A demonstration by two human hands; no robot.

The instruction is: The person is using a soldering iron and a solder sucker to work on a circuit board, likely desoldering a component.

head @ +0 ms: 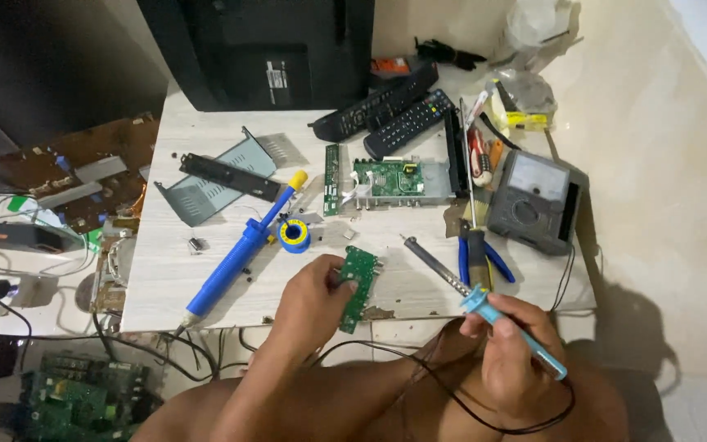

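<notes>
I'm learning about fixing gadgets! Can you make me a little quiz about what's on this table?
1. True or false: the right hand holds the soldering iron with a light blue handle.
2. What does the left hand hold? A) a remote control B) a small green circuit board C) the pliers
3. Fill in: the solder spool lies right next to the blue ____ with a yellow top.

Key
1. True.
2. B. The two remote controls lie at the far side of the table, and the blue-handled pliers rest near the grey meter.
3. Desoldering pump.
</notes>
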